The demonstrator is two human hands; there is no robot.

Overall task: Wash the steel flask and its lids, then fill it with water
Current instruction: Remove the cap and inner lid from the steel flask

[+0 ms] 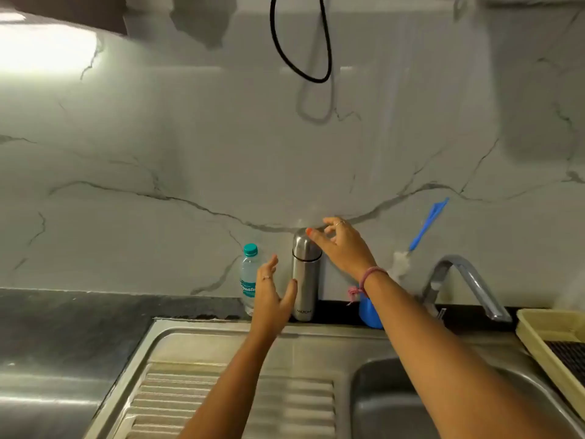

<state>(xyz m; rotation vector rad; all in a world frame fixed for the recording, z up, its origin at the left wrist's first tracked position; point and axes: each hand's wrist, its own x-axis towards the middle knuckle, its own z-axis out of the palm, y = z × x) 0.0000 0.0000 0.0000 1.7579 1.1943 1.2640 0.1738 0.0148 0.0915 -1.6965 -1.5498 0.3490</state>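
Both open hands [272, 293] [342, 245] flanking upright steel flask [304, 280], no grip.

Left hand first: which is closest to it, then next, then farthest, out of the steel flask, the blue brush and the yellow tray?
From the left hand, in the head view:
1. Steel flask: just beside the thumb, standing upright at the back of the counter.
2. Blue brush: further right, leaning on the wall behind the tap.
3. Yellow tray: farthest, at the right edge by the sink.
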